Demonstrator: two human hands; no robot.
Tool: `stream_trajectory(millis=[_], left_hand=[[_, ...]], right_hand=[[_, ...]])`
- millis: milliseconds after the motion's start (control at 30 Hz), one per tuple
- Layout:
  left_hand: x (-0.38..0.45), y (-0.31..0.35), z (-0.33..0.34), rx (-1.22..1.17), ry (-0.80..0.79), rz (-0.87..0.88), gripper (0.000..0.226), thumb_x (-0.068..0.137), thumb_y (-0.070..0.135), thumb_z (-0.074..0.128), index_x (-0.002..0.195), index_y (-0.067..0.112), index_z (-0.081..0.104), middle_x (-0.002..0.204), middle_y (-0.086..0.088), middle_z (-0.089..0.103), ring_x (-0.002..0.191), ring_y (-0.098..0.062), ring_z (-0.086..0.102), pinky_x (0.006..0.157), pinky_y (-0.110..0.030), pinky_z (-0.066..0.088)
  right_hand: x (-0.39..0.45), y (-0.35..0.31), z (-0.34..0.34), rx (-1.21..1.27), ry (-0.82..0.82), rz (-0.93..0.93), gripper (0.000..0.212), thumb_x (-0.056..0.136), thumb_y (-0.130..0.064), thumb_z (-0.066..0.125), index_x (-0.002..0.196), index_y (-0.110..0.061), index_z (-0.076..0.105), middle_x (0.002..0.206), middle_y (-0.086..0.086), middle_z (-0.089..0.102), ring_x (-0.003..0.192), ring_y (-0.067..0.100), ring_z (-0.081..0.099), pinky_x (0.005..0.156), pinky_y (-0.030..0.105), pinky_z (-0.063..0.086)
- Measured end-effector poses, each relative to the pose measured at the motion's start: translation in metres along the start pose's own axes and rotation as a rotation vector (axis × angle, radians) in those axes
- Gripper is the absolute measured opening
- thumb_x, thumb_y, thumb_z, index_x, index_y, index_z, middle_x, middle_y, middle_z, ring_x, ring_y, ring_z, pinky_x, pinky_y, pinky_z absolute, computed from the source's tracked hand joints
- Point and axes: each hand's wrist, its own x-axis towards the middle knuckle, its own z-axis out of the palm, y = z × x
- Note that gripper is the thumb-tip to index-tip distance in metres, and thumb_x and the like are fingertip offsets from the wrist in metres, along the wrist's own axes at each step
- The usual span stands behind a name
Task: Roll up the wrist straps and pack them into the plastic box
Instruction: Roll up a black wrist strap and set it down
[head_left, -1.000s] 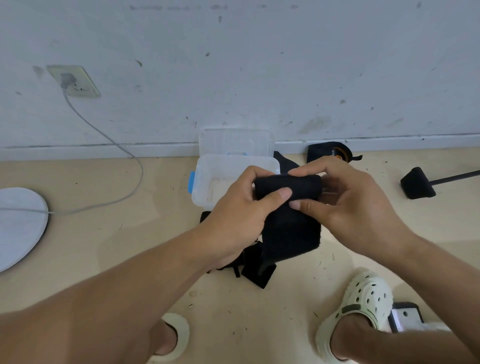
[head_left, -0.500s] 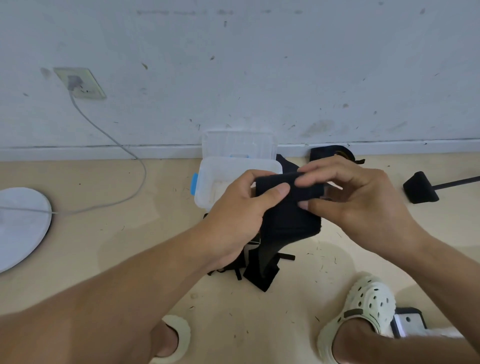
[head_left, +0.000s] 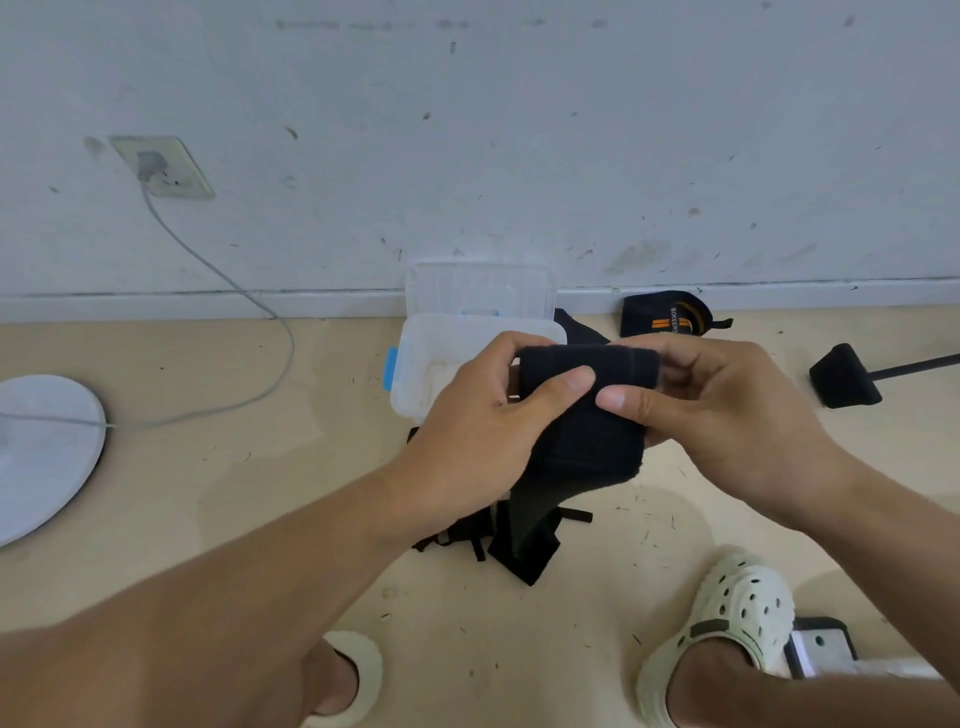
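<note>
Head view looked down on both hands meeting above a tan floor (head_left: 208, 519). Between them was a black fabric wrist strap (head_left: 587, 410), partly rolled: the rolled end lay crosswise at the top, and the loose tail hung down toward a heap of more black straps (head_left: 524, 551) on the floor. The left hand (head_left: 478, 436) gripped the left end of the roll, fingers curled over the top and thumb pressed on the front. The right hand (head_left: 727, 415) gripped the right end the same way, its thumb lying across the front, nearly meeting the left thumb.

Behind the hands, close to the wall (head_left: 519, 130), stood a clear plastic box with a blue latch (head_left: 415, 364), open, its lid (head_left: 478, 288) tipped up against the baseboard. Just right of it lay a rolled black strap with orange stripes (head_left: 662, 314). Farther right stood a black wedge-shaped foot on a thin rod (head_left: 841, 376). On the left, a grey cable (head_left: 249, 296) ran from a wall socket (head_left: 163, 166) toward a white round disc (head_left: 41, 452). Pale green perforated clogs (head_left: 727, 613) showed at the bottom.
</note>
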Motion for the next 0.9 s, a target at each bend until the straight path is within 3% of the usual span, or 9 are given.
stream_trajectory(millis=[100,233,333,433,600,733,900], left_hand=[[0.004,-0.002,0.002,-0.154,-0.045,-0.140,0.056,0.083,0.070,0.063,0.119,0.028,0.066,0.115,0.002,0.075,0.112,-0.020,0.072,0.099,-0.047,0.059],[0.008,-0.004,0.004,-0.243,-0.107,-0.205,0.061,0.081,0.070,0.064,0.126,0.031,0.068,0.123,0.000,0.075,0.119,-0.025,0.070,0.104,-0.051,0.054],[0.008,-0.007,0.001,-0.336,-0.108,-0.243,0.057,0.081,0.055,0.068,0.129,0.025,0.066,0.124,-0.005,0.075,0.118,-0.029,0.070,0.105,-0.053,0.054],[0.008,-0.007,-0.004,-0.336,-0.059,-0.209,0.052,0.076,0.041,0.073,0.125,0.024,0.064,0.124,-0.007,0.072,0.116,-0.030,0.070,0.101,-0.054,0.057],[0.007,-0.005,-0.006,-0.244,-0.066,-0.107,0.045,0.075,0.034,0.076,0.118,0.029,0.063,0.124,-0.006,0.067,0.118,-0.028,0.068,0.099,-0.052,0.058],[0.004,-0.007,-0.004,-0.132,-0.088,-0.078,0.053,0.075,0.049,0.075,0.122,0.028,0.063,0.120,0.001,0.071,0.114,-0.019,0.071,0.100,-0.046,0.058],[0.001,-0.009,-0.005,-0.077,-0.112,-0.081,0.052,0.077,0.050,0.074,0.121,0.024,0.064,0.117,-0.001,0.071,0.111,-0.019,0.071,0.097,-0.046,0.060]], right_hand=[[-0.004,0.007,0.009,-0.113,0.099,-0.146,0.028,0.076,-0.031,0.082,0.102,-0.037,0.075,0.100,-0.003,0.076,0.084,0.036,0.071,0.073,0.055,0.061],[-0.007,0.015,0.016,-0.196,0.198,-0.221,0.041,0.078,-0.011,0.087,0.100,-0.042,0.073,0.097,-0.007,0.071,0.086,0.027,0.068,0.067,0.044,0.059],[-0.007,0.013,0.012,-0.184,0.146,-0.249,0.038,0.076,-0.026,0.084,0.108,-0.044,0.075,0.106,-0.007,0.070,0.093,0.026,0.068,0.079,0.036,0.060],[-0.007,0.003,0.010,-0.014,0.043,-0.118,0.046,0.068,-0.040,0.082,0.113,-0.041,0.078,0.114,-0.006,0.073,0.102,0.022,0.071,0.089,0.028,0.060],[0.000,-0.005,-0.001,0.106,-0.096,0.123,0.060,0.072,-0.033,0.079,0.131,-0.030,0.069,0.115,-0.004,0.078,0.108,0.016,0.074,0.099,0.031,0.052],[0.002,-0.004,-0.004,0.178,-0.129,0.163,0.047,0.066,-0.023,0.081,0.113,-0.024,0.078,0.110,0.004,0.079,0.106,0.024,0.075,0.085,0.024,0.061],[-0.002,-0.002,-0.002,0.154,-0.116,0.132,0.047,0.059,-0.025,0.085,0.106,-0.027,0.080,0.107,0.013,0.077,0.103,0.033,0.074,0.090,0.033,0.063]])
